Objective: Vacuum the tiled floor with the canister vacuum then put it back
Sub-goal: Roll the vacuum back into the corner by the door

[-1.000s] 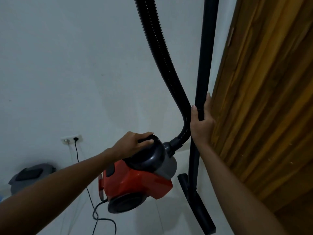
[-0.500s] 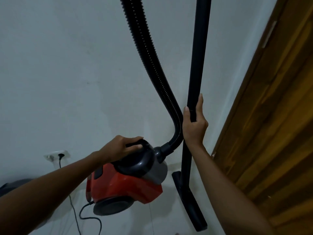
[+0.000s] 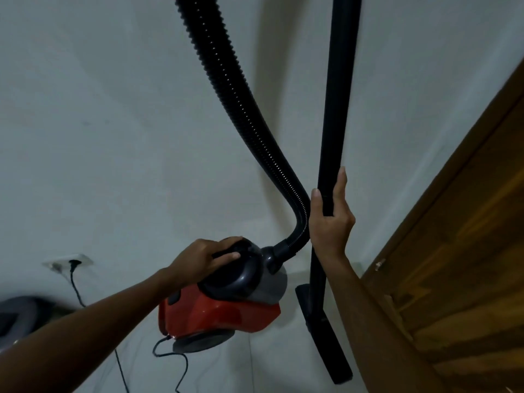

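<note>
From the head view, the top of the ribbed black flexible hose [image 3: 226,89] and of the straight black rigid wand [image 3: 338,95] are both running off the upper edge, so where they join is cut off. A blurred grey object [image 3: 17,316] at the lower left is too smeared to identify, and part of the black power cord [image 3: 170,361] is lying hidden behind the left forearm.

The red and dark-grey canister vacuum [image 3: 224,304] is sitting low at centre on the pale floor by the white wall. The left hand [image 3: 204,260] is gripping its dark top handle, fingers curled over it. The right hand [image 3: 330,219] is holding the wand – thumb on one side and fingers wrapped round the other, clamped on the tube. The black flat floor nozzle [image 3: 326,336] is angling down to the right of the canister.

Compared with half a second ago, both grips are unchanged; the view has swung left, pushing the brown wooden door [image 3: 453,265] further toward the right edge and bringing the grey object back into the frame.

The door is standing just beside the right forearm – tight on that side. The white wall socket [image 3: 68,262], with the cord plugged in, is well apart to the left, with open wall between.
</note>
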